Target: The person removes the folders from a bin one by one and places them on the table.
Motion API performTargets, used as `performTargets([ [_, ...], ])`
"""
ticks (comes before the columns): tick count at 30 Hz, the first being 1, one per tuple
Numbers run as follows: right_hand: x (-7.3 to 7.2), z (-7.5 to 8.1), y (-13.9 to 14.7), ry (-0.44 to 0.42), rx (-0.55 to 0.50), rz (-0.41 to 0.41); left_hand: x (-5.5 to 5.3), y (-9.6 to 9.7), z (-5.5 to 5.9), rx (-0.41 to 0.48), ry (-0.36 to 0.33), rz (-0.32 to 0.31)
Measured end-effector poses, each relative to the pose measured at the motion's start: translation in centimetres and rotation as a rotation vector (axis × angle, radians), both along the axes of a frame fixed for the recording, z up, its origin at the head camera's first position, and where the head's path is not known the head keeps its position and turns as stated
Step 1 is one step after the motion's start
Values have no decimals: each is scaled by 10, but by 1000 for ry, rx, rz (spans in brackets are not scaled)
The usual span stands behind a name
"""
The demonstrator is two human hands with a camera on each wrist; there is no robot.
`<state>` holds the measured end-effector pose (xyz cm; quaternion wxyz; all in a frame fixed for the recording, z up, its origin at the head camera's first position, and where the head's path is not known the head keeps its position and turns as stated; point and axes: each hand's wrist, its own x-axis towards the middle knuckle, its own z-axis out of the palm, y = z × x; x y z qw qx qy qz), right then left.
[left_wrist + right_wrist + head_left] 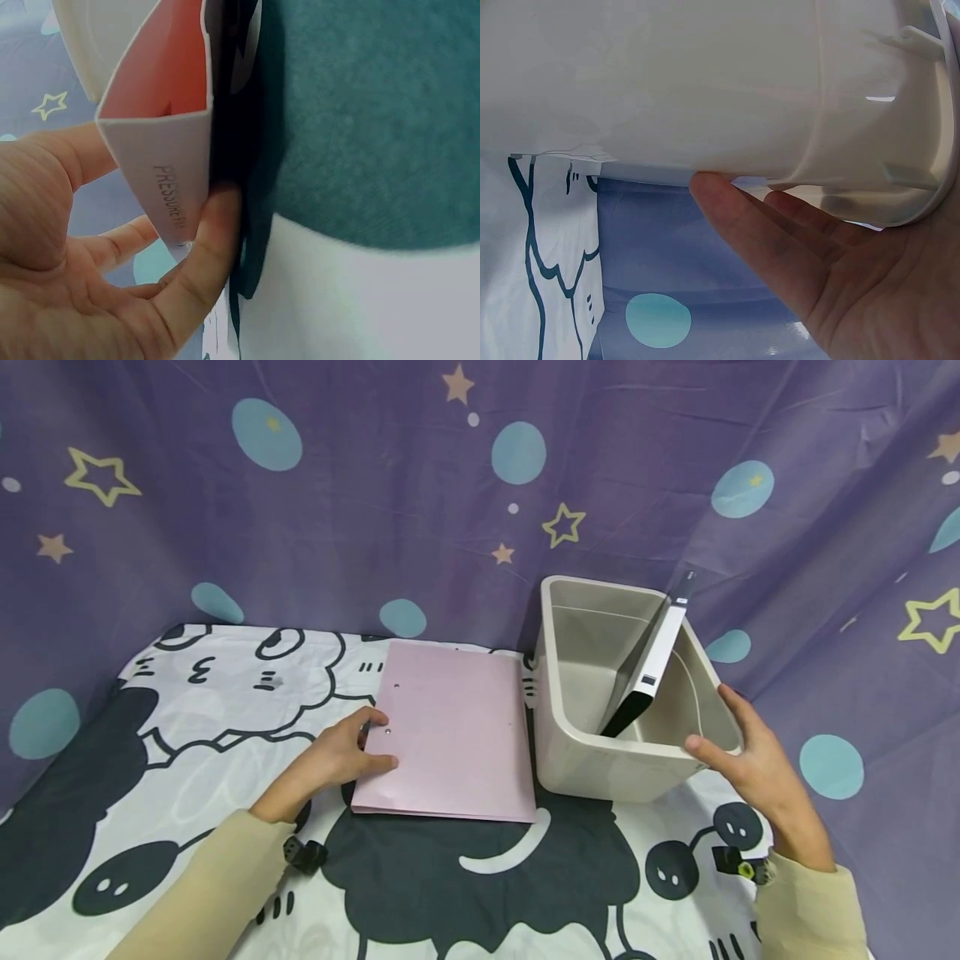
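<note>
A pink file folder (pixel 457 735) lies flat on the patterned cloth, its left edge held by my left hand (pixel 341 756). In the left wrist view, the folder's pale spine (pixel 161 165) bears printed letters starting "PRESSURE", and one finger reaches between the folder and the cloth. To the right, a light grey plastic bin (pixel 600 768) stands upright. My right hand (pixel 765 768) grips its front right corner, the thumb at the rim and the fingers along the outer wall. Inside the bin leans a thin white and black file folder (pixel 660 647), its top above the rim.
A black-and-white cartoon cloth (pixel 487 877) covers the surface. Behind it hangs a purple curtain (pixel 360 510) with stars and blue spots, close to the bin's back and right side.
</note>
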<state>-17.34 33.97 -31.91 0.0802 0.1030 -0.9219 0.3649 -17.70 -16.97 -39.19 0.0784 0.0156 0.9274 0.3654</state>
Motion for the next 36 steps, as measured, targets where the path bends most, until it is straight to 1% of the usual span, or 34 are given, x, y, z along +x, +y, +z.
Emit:
performTargets([
  [11, 0, -1, 1, -2, -15, 4, -2, 0, 0, -13, -1, 1],
  [20, 0, -1, 0, -1, -14, 4, -2, 1, 0, -44, -15, 28],
  [31, -1, 0, 0, -6, -12, 4, -3, -4, 0, -32, -36, 25],
  [36, -1, -1, 0, -11, -13, 4, -4, -5, -1, -29, -25, 31],
])
